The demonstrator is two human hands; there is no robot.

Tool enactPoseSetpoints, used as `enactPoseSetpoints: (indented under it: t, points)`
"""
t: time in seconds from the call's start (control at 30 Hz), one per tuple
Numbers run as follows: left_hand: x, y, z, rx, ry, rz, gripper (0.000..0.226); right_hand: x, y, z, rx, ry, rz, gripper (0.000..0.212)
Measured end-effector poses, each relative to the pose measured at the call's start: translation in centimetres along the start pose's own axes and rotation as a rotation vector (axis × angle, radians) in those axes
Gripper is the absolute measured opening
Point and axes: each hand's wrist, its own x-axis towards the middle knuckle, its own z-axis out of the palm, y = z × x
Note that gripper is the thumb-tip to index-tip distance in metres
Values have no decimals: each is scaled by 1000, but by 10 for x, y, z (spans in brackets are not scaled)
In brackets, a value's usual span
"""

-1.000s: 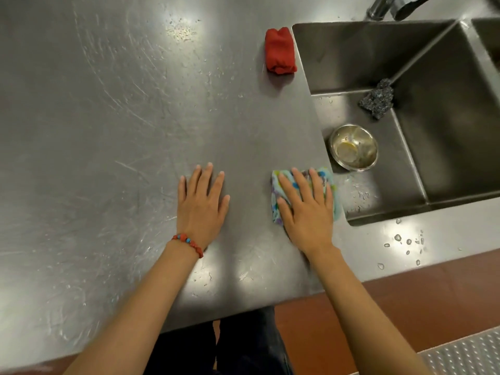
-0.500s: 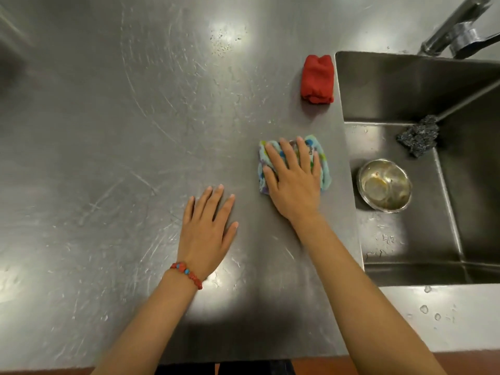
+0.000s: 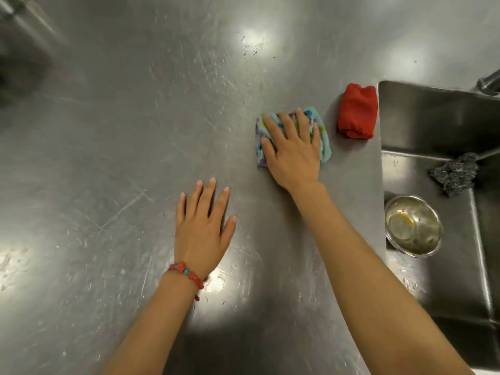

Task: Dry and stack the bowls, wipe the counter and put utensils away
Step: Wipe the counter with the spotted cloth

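Head view showed the counter-wiping step under way: the right hand [image 3: 293,150] pressed a patterned cloth [image 3: 323,147] flat on the steel counter [image 3: 108,158], fingers straight and slightly spread, just beside a rolled red cloth [image 3: 357,112] near the sink [image 3: 433,109]. The left hand [image 3: 203,226] rested flat on the counter, fingers spread, holding nothing. Droplets farther back suggested wiping was unfinished. Inside the sink sat one small metal bowl [image 3: 412,226], apparently with residue, and a dark scourer [image 3: 454,173]; judging by this, drying and stacking remained. No utensils were visible.
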Motion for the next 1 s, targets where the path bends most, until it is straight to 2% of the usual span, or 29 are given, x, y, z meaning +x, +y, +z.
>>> enactPoseSetpoints:
  t: [0.1, 0.17, 0.3, 0.37, 0.5, 0.6, 0.7, 0.83, 0.9, 1.0]
  points:
    - [2, -2, 1, 37, -34, -1, 56, -44, -9, 2, 14, 17, -159, 44]
    - [3, -3, 1, 61, -46, -2, 60, -28, -2, 2, 21, -24, -209, 44]
    - [4, -2, 0, 87, -50, -7, 63, 72, -2, 5, 13, -31, -59, 45]
    - [7, -3, -2, 80, -25, -4, 62, 94, -8, 10, 3, -22, 11, 46]
    - [20, -19, -9, 19, 85, -52, 50, 46, -32, 14, 11, 4, -150, 46]
    - [39, -39, -13, -2, 105, -127, 50, 23, -41, 14, 6, -31, -252, 45]
    - [52, -54, -13, -9, 130, -158, 50, 76, -45, 15, 7, -66, -240, 45]
    - [53, -58, -7, 17, 155, -139, 50, 146, -70, 24, 13, -62, -87, 45]
    - [54, -59, -6, 22, 155, -140, 49, 142, -76, 25, 17, -66, -108, 46]
    - [55, -59, -8, 8, 126, -148, 50, 96, -79, 21, 37, -78, -241, 45]
